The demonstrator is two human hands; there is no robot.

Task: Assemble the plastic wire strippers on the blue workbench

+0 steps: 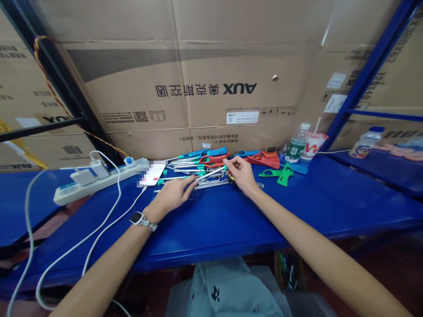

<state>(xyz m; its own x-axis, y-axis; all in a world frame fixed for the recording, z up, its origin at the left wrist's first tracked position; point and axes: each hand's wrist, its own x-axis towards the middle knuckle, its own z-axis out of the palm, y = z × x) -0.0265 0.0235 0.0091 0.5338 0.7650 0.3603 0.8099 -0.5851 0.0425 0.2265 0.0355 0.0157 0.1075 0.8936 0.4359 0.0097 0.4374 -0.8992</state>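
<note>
A thin metal tube [211, 175] with a green end spans the gap between my hands, just above the blue tabletop. My left hand [176, 191] is closed on its left end with thumb and fingers. At the green end, my right hand [243, 175] pinches the tube; a small dark and yellow piece shows under its fingers, too unclear to name. Around and behind them lie more metal tubes [185, 165], a blue lighter handle [214, 152] and red lighter handles [211, 160], [264, 158]. Green plastic handle pieces [284, 175] rest right of my right hand.
A white power strip [109, 178] with chargers and looping cables lies left, near a partly blurred white phone-like object [155, 174]. A water bottle [296, 145], a red-and-white cup [312, 145] and a blue-capped bottle [366, 141] stand right. Large cardboard [205, 57] backs the table.
</note>
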